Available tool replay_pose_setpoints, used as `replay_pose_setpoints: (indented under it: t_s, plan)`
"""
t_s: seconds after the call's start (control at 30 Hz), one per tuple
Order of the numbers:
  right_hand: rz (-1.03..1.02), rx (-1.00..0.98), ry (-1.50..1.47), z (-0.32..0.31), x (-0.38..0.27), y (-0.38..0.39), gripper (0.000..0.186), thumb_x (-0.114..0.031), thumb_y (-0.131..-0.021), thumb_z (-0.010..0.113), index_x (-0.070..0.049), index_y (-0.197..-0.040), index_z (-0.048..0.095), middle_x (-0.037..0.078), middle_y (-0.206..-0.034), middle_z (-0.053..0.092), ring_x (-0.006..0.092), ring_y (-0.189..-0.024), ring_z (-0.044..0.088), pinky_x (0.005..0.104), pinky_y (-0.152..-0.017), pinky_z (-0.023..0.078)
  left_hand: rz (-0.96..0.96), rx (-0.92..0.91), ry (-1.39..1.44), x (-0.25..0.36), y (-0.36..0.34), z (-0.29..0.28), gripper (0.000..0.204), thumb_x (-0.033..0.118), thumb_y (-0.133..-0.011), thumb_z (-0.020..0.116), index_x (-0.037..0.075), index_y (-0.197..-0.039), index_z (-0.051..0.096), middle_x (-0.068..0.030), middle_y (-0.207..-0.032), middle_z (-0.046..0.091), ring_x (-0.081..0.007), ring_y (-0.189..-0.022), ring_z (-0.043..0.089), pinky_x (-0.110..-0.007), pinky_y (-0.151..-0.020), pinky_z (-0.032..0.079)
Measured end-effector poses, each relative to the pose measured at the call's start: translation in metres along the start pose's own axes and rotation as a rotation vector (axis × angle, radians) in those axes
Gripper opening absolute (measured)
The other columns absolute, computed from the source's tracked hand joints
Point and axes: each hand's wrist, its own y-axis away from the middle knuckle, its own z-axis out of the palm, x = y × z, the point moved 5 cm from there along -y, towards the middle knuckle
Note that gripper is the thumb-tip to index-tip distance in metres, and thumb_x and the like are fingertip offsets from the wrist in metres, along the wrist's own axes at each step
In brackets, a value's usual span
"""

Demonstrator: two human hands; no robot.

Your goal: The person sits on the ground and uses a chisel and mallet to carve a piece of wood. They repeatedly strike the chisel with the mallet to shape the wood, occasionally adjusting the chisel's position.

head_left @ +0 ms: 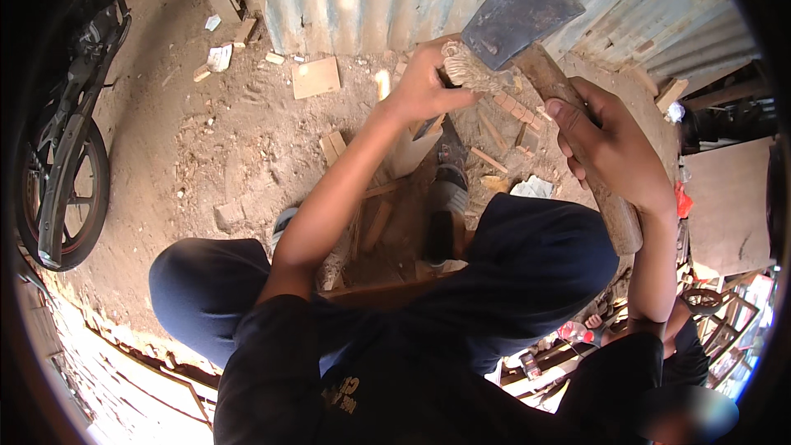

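My right hand is wrapped round the wooden handle of an axe, whose broad dark metal head points up and away from me. Close beside the head, my left hand grips a bundle of pale, coarse twine. The twine lies against or very near the axe head; whether it is tied to it I cannot tell. A narrow dark piece shows below my left hand, mostly hidden. Under it a pale wooden block stands on the ground between my feet.
Wood scraps and a flat board piece litter the dirt floor. A corrugated metal sheet walls off the far side. A motorcycle stands at the left. Behind me on the right sits another person, near a bottle.
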Motion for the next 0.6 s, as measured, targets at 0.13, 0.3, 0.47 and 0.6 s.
replay_pose_setpoints:
  t_s: [0.13,0.3,0.47,0.6]
  plan:
    - [0.057,0.005,-0.219,-0.003,0.019,-0.002,0.032,-0.033,-0.103,0.056,-0.002,-0.11,0.058,0.0,-0.065,0.051,0.0063,-0.046,0.046,0.022,-0.043,0.037,-0.108,-0.08,-0.084,-0.007,0.005,0.002,0.03,0.019,-0.072,0.078,0.0,-0.094,0.071,-0.0104,-0.093,0.07,-0.0198,-0.081,0.065,-0.031,-0.076,0.051]
    - [0.214,0.026,-0.422,-0.016,0.065,-0.017,0.034,-0.035,-0.102,0.057,-0.003,-0.11,0.058,0.0,-0.068,0.052,0.0054,-0.045,0.045,0.0206,-0.039,0.037,-0.083,0.122,-0.078,-0.012,0.009,-0.009,0.028,0.02,-0.08,0.074,-0.003,-0.095,0.068,-0.0104,-0.09,0.07,-0.0196,-0.08,0.065,-0.033,-0.075,0.052]
    - [0.369,-0.087,-0.717,-0.018,0.154,-0.062,0.028,-0.033,-0.097,0.064,-0.006,-0.098,0.056,0.0,-0.071,0.052,0.0068,-0.05,0.047,0.0212,-0.043,0.039,-0.151,0.133,0.299,-0.023,0.012,-0.014,0.026,0.02,-0.092,0.062,-0.005,-0.098,0.065,-0.01,-0.09,0.069,-0.0174,-0.08,0.064,-0.034,-0.074,0.051]
    - [0.432,-0.044,-0.765,0.033,0.266,-0.105,0.02,-0.021,-0.092,0.069,-0.007,-0.09,0.055,0.0,-0.071,0.053,0.0093,-0.052,0.049,0.0248,-0.048,0.043,-0.114,0.063,0.438,-0.027,0.013,-0.018,0.032,0.028,-0.094,0.06,-0.003,-0.104,0.063,-0.0102,-0.087,0.065,-0.0183,-0.079,0.062,-0.034,-0.072,0.051]
